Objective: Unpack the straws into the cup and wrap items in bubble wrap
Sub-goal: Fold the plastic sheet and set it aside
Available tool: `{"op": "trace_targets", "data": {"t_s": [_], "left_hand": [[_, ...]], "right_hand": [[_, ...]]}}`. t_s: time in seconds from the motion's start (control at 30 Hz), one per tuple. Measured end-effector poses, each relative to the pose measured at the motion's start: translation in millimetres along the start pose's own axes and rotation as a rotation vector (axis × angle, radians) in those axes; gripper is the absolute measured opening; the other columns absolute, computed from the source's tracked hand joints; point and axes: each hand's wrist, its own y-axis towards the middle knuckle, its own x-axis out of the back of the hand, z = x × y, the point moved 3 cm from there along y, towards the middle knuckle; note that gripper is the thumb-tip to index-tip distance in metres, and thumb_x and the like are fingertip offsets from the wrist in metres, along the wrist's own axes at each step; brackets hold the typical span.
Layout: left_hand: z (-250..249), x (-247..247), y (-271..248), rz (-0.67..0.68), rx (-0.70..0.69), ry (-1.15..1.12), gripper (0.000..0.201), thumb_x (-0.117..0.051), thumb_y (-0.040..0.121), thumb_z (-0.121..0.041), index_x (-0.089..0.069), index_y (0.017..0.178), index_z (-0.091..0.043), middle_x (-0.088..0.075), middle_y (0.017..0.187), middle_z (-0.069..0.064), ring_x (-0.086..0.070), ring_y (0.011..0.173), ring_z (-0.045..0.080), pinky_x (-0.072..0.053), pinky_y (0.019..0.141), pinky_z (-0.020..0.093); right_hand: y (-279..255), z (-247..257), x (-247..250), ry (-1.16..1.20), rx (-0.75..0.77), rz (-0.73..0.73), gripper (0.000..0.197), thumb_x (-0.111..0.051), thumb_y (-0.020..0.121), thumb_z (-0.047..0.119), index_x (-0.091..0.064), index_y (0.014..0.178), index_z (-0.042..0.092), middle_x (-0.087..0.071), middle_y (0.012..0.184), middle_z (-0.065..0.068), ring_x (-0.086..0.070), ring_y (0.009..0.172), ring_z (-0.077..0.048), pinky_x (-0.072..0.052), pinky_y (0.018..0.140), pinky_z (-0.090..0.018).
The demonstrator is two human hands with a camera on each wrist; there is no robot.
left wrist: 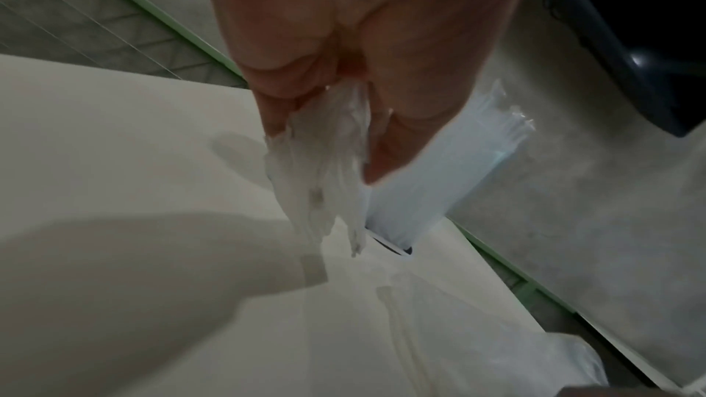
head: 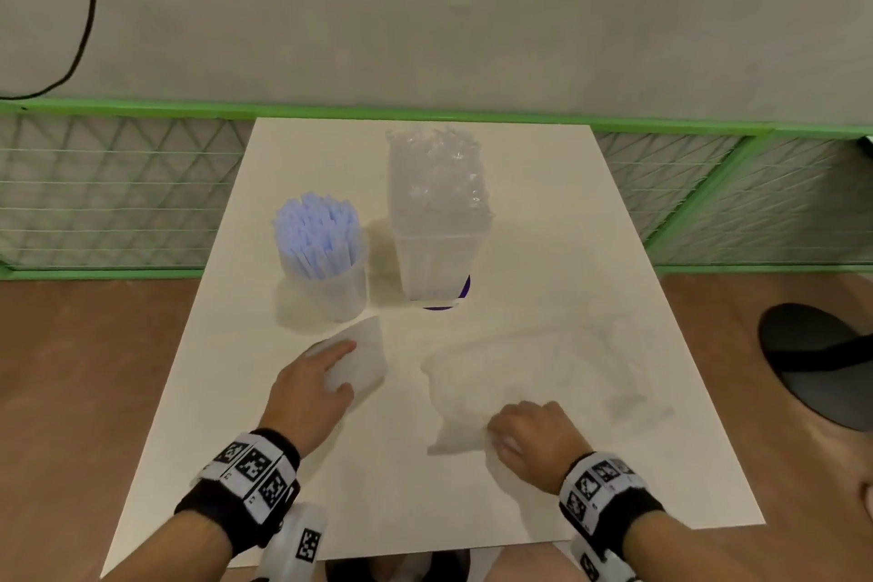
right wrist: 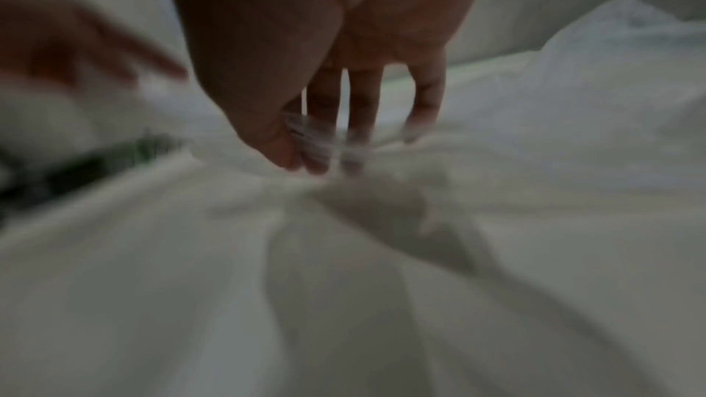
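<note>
In the head view, a pale table (head: 543, 184) stood before a green mesh fence (head: 118, 184). On it a clear cup (head: 326, 279) held blue-white straws (head: 315, 222), upright. Just to its right stood a taller bundle of straws in a clear packet (head: 437, 222), with something dark purple at its foot, too hidden to name. The left hand (head: 314, 392) gripped a small piece of clear plastic (head: 361, 357) in front of the cup, thumb and fingers closed on its edge. The right hand (head: 531, 437) lay with curled fingers on the near edge of the bubble wrap (head: 529, 369), which was almost transparent, so its outline was hard to follow. At the right border a dark shape was cut off.

In the left wrist view, the left hand (left wrist: 344, 41) pinched the crumpled plastic (left wrist: 325, 168), which hung from the fingers (left wrist: 397, 147) above the table (left wrist: 114, 132). The packet of straws (left wrist: 439, 168) was partly behind the hand. The bubble wrap (left wrist: 496, 358) showed faintly at the lower right.

The right wrist view was dark and blurred. The right hand (right wrist: 325, 41) pinched a fold of the bubble wrap (right wrist: 344, 252) between thumb and fingers (right wrist: 317, 159). A blurred shape at the left edge could not be made out.
</note>
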Motion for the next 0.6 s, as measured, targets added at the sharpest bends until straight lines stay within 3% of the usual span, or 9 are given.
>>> {"op": "trace_targets", "data": {"t_s": [0.1, 0.17, 0.23, 0.3, 0.33, 0.4, 0.43, 0.5, 0.6], "left_hand": [[-3, 9, 1, 0.051, -0.058, -0.106, 0.066, -0.082, 0.077, -0.028, -0.055, 0.137, -0.028, -0.048, 0.142, -0.014, -0.044, 0.127, 0.003, -0.028, 0.104, 0.015], [-7, 18, 1, 0.072, -0.068, -0.215, 0.080, -0.087, 0.064, -0.048, -0.055, 0.136, -0.034, -0.047, 0.141, -0.021, -0.042, 0.129, -0.002, -0.028, 0.106, 0.016], [-15, 27, 2, 0.087, -0.091, -0.316, 0.096, -0.082, 0.048, -0.071, -0.054, 0.135, -0.041, -0.046, 0.141, -0.026, -0.040, 0.132, -0.006, -0.029, 0.111, 0.021], [-29, 32, 3, 0.157, -0.134, -0.395, 0.097, -0.081, 0.045, -0.077, -0.053, 0.133, -0.048, -0.047, 0.143, -0.026, -0.041, 0.135, -0.004, -0.031, 0.116, 0.030], [-40, 33, 3, 0.218, -0.166, -0.458, 0.091, -0.082, 0.046, -0.075, -0.055, 0.130, -0.051, -0.051, 0.141, -0.023, -0.044, 0.133, -0.002, -0.035, 0.115, 0.032], [-68, 37, -3, 0.320, -0.259, -0.623, 0.074, -0.086, 0.050, -0.068, -0.064, 0.119, -0.053, -0.063, 0.131, -0.019, -0.056, 0.124, 0.000, -0.047, 0.102, 0.023], [-82, 42, -7, 0.346, -0.298, -0.695, 0.067, -0.085, 0.053, -0.065, -0.067, 0.115, -0.051, -0.066, 0.126, -0.017, -0.060, 0.120, 0.002, -0.050, 0.093, 0.018], [-103, 56, -12, 0.344, -0.354, -0.798, 0.061, -0.080, 0.060, -0.066, -0.070, 0.116, -0.043, -0.067, 0.126, -0.012, -0.061, 0.121, 0.008, -0.050, 0.090, 0.017], [-121, 78, -18, 0.328, -0.402, -0.882, 0.069, -0.069, 0.065, -0.074, -0.070, 0.121, -0.033, -0.065, 0.131, -0.006, -0.058, 0.125, 0.012, -0.050, 0.097, 0.026]], "right_hand": [[-3, 0, 59, 0.642, -0.021, -0.124, 0.016, -0.048, 0.091, 0.022, -0.064, 0.092, 0.023, -0.070, 0.083, 0.002, -0.064, 0.077, -0.017, -0.051, 0.075, -0.033], [-11, 2, 106, 1.000, 0.014, -0.208, 0.018, -0.049, 0.091, -0.004, -0.059, 0.096, 0.010, -0.067, 0.072, -0.006, -0.062, 0.067, -0.022, -0.048, 0.071, -0.032], [-22, 9, 150, 1.212, 0.082, -0.255, 0.010, -0.047, 0.090, -0.005, -0.052, 0.095, 0.002, -0.059, 0.066, -0.013, -0.059, 0.062, -0.026, -0.045, 0.065, -0.033], [-31, 17, 183, 1.352, 0.114, -0.279, 0.000, -0.049, 0.087, 0.003, -0.049, 0.087, 0.003, -0.052, 0.064, -0.016, -0.055, 0.058, -0.027, -0.047, 0.061, -0.031], [-32, 18, 192, 1.390, 0.109, -0.308, 0.005, -0.050, 0.087, 0.006, -0.048, 0.085, 0.002, -0.049, 0.065, -0.016, -0.053, 0.056, -0.025, -0.047, 0.058, -0.028], [-30, 19, 203, 1.403, 0.073, -0.402, 0.023, -0.055, 0.090, 0.018, -0.047, 0.083, -0.002, -0.045, 0.070, -0.012, -0.047, 0.059, -0.019, -0.045, 0.055, -0.022], [-28, 20, 207, 1.380, 0.037, -0.461, 0.037, -0.059, 0.091, 0.028, -0.046, 0.084, -0.006, -0.043, 0.074, -0.010, -0.045, 0.063, -0.018, -0.044, 0.055, -0.023], [-24, 21, 215, 1.301, -0.006, -0.571, 0.057, -0.063, 0.088, 0.044, -0.045, 0.086, -0.010, -0.041, 0.078, -0.009, -0.039, 0.069, -0.023, -0.038, 0.060, -0.033], [-19, 22, 227, 1.257, -0.039, -0.659, 0.047, -0.061, 0.094, 0.036, -0.049, 0.078, -0.007, -0.045, 0.076, -0.011, -0.043, 0.070, -0.023, -0.037, 0.065, -0.036]]}}
